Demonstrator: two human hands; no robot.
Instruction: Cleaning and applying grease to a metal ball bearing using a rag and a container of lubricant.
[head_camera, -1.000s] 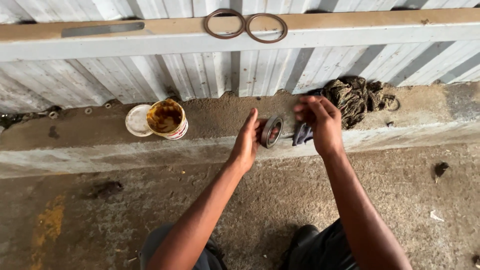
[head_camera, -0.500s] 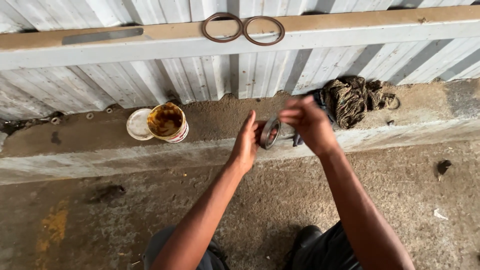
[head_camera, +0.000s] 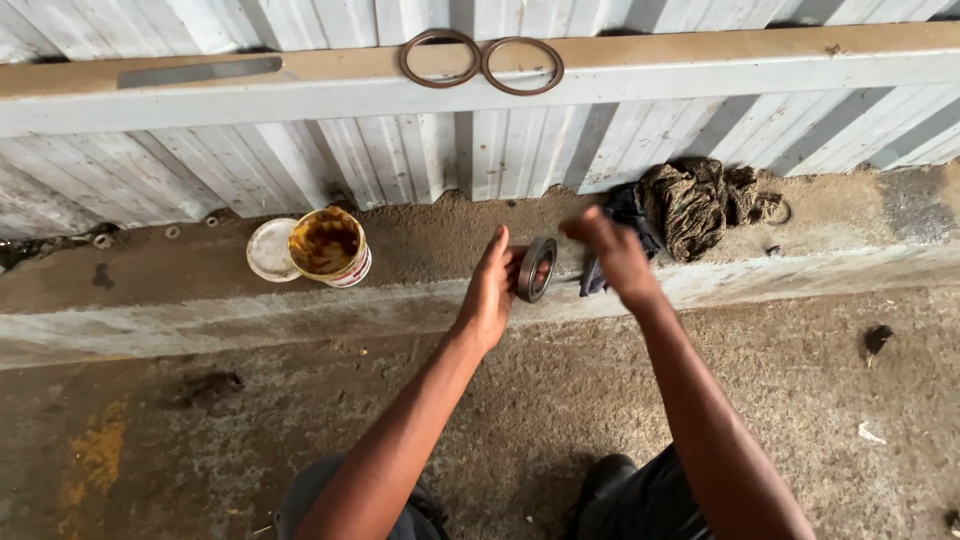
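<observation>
The hands are raised at frame centre, the left hand (head_camera: 490, 290) propping a dark ring (head_camera: 536, 268) upright on the ledge (head_camera: 200, 290), the blurred right hand (head_camera: 612, 250), lowered since earlier, loosely curled beside it.

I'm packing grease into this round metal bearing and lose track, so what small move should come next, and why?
Probably reach the right hand over to the open tub of brown grease on the concrete ledge for more. The left hand holds the round dark metal bearing upright; the right hand hangs beside it, blurred, so I can't tell whether its fingers carry any grease.
</observation>
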